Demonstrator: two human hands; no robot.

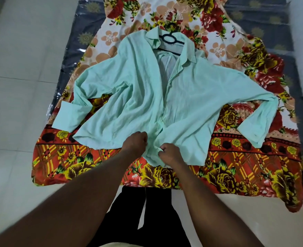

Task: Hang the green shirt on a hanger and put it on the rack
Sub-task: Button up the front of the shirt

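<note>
Head view: the green shirt (pixel 147 97) is lying front-up on a floral cloth (pixel 93 163), filling the middle of the picture. Its collar is pointing to 12 o'clock and its hem to 6 o'clock. One sleeve is spreading toward 9 o'clock and the other toward 3 o'clock, with both cuffs bending back toward the hem (the cuff at 3 o'clock is reaching the cloth's red border). A dark hanger (pixel 170 39) is sitting inside the neck opening, its hook poking out past the collar toward 12 o'clock and resting on the cloth. The shirt front is gaping open below the collar, and the two front edges are running close together lower down.

At 6 o'clock on the shirt, both arms are reaching in from the bottom of the picture. The left grip (pixel 135 145) is curling tightly round the front edge just above the hem. The right grip (pixel 170 154), just beside it at 4 o'clock, is pinching the other front edge. Fabric is bunching between the two.

Under the floral cloth a dark sheet (pixel 264 24) is showing at 1 o'clock and 10 o'clock. Pale floor tiles (pixel 22 68) are lying at 9 o'clock. Black trousers (pixel 129 211) are showing at 6 o'clock, between the arms.
</note>
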